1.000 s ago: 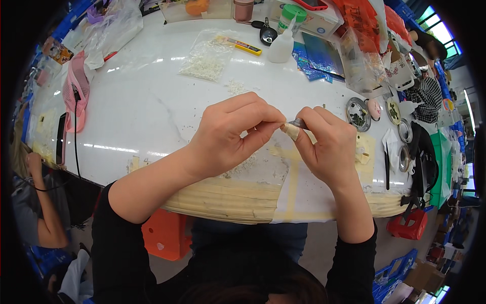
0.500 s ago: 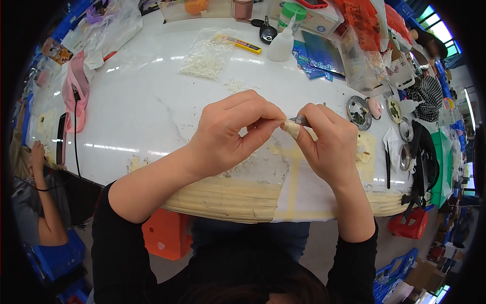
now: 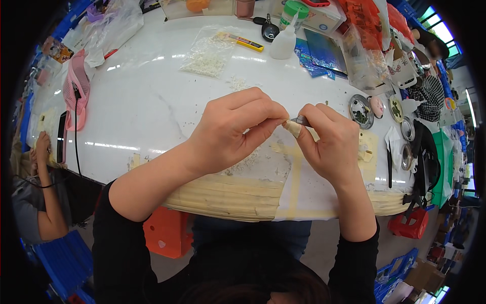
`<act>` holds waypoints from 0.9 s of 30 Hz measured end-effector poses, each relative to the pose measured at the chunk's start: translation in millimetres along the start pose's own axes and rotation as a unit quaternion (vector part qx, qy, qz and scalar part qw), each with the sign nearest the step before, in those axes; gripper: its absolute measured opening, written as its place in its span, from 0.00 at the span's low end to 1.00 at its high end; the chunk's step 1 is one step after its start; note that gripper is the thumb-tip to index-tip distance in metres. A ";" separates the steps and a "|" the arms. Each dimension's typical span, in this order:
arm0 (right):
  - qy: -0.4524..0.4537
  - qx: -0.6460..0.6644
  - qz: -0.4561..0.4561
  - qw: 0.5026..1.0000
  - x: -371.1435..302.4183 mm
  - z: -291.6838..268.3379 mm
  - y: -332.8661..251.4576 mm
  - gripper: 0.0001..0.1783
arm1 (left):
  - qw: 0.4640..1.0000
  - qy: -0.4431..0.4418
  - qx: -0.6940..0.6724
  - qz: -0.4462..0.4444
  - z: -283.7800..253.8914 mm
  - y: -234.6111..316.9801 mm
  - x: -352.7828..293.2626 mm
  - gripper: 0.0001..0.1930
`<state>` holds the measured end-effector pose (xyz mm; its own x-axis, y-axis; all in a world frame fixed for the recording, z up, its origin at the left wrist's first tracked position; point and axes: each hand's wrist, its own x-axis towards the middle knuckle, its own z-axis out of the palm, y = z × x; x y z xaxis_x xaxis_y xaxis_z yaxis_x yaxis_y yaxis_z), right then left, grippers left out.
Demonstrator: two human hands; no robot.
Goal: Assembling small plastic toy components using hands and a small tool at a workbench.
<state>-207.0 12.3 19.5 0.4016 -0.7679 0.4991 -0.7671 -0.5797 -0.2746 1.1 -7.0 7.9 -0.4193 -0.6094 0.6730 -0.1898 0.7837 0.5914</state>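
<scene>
My left hand (image 3: 230,126) is closed in a pinch over the near middle of the table. What lies between its thumb and forefinger is too small to make out. Facing it, my right hand (image 3: 330,139) grips a short grey metal blade (image 3: 302,120) between thumb and forefinger. Cream tape (image 3: 292,128) wraps the tip of the right thumb. The fingertips of both hands meet, or almost meet, beside the blade. Under the hands, small pale scraps (image 3: 248,162) lie scattered on the tabletop.
Beyond my hands lie a clear bag of white bits (image 3: 206,63), a yellow blade case (image 3: 246,43) and a white squeeze bottle (image 3: 283,44). Round metal dishes (image 3: 361,112) and black tweezers (image 3: 390,164) are at right. Layered tape (image 3: 228,197) covers the near edge. Another person's hand (image 3: 43,147) is far left.
My hands keep nearly the same pose, with only a slight shift at the fingertips. At far left, the other person's hand has moved a little.
</scene>
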 end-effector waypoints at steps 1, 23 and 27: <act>0.000 0.001 0.001 1.000 -0.2 0.0 -0.1 0.08 | 1.000 0.000 -0.004 -0.005 0.2 0.5 -0.2 0.07; 0.028 0.198 0.051 0.978 0.7 -2.8 -7.0 0.20 | 0.827 -0.019 -0.394 -0.400 -4.1 -0.8 -0.9 0.07; 0.035 0.223 0.061 0.972 0.9 -2.0 -8.4 0.21 | 0.829 -0.029 -0.387 -0.404 -3.8 1.8 -0.5 0.07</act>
<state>-201.2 17.1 23.9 0.2733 -0.8272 0.4910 -0.5077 -0.5576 -0.6568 4.4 -5.7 10.4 -0.4788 -0.8733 -0.0898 0.1869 -0.2013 0.9615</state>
